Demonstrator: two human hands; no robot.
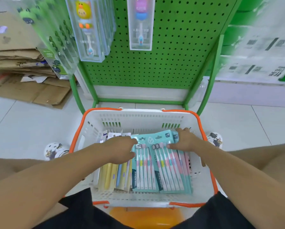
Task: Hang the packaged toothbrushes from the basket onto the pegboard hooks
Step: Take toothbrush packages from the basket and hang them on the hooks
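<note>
Nearest, at 6 o'clock: black shorts (75, 212) and an orange stool (146, 217) under the near rim of the basket.

White basket (138, 118) with orange handles sits on the tiled floor (23, 123) between the person's knees. Inside it, teal multi-packs of toothbrushes (155, 169) lie flat in the right half, overlapping each other; yellow and blue slim packs (112, 176) stand on edge in the left half, just beside the teal ones.

Left hand (120, 149) reaches in from 8 o'clock, fingers curled round the upper left edge of the left teal pack, thumb beneath. Right hand (186, 139) comes from 4 o'clock, thumb across the front of the right teal pack near the brush heads, fingers wrapped over its top right corner: clamped on it.

Patterned shoes (56, 150) at 9 and 3 o'clock of the basket.

Farther, at 12 o'clock: green pegboard (179, 52) with children's toothbrush boxes (87, 28) hanging at upper left and one pink-topped box (141, 23) at centre. Flattened cardboard (19, 63) stacked at 10 o'clock.
</note>
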